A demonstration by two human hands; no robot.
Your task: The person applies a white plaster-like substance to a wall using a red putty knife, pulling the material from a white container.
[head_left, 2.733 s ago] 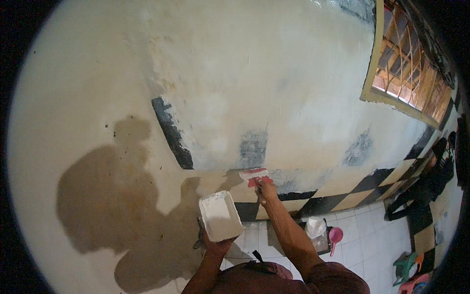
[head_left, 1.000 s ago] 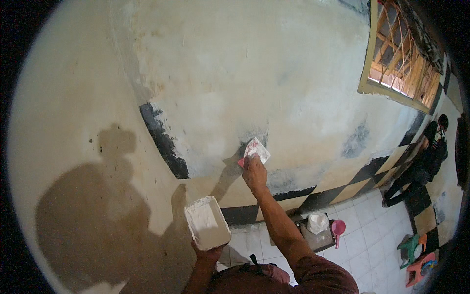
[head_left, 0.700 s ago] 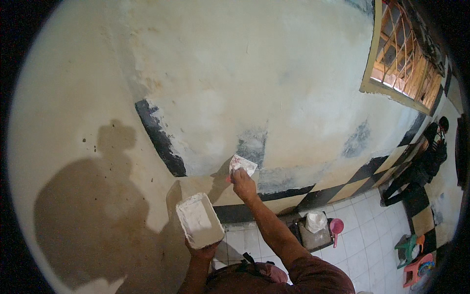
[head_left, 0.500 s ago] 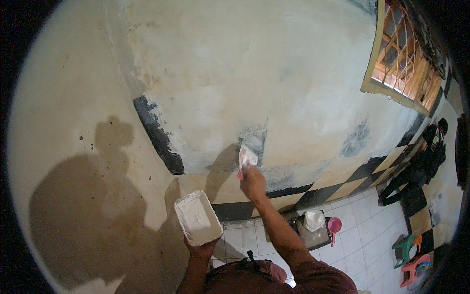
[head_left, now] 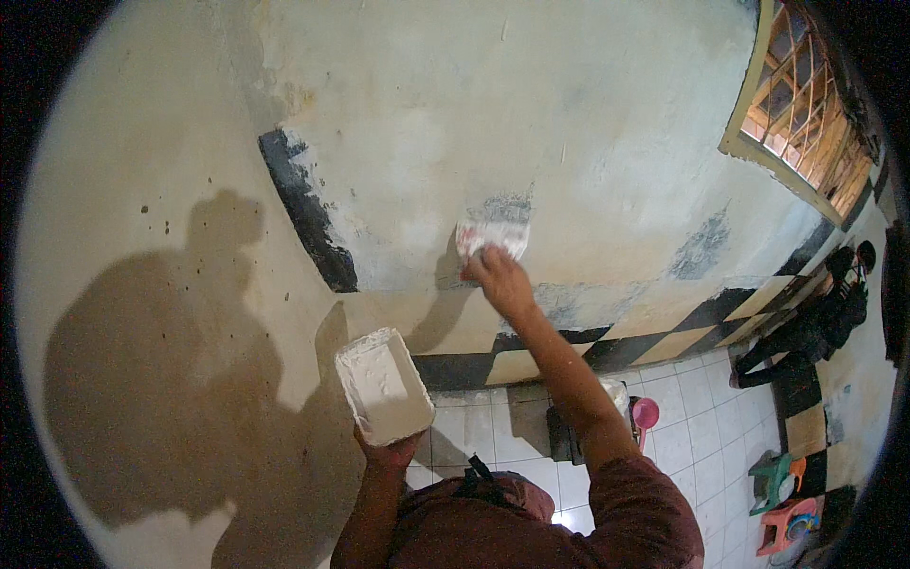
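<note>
Up at the wall, the right hand grips a scraper, fingers closed round it, white-smeared blade over a dark patch; below, the left hand cups a tub underneath, seemingly for easy reach, and inside sits uneven white paste.

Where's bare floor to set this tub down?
Bare white tiles show between pink dipper and green stool, and, in view, between tub and dark object. It's crowded left of the dipper, where the right forearm partly hides the white bag.
</note>
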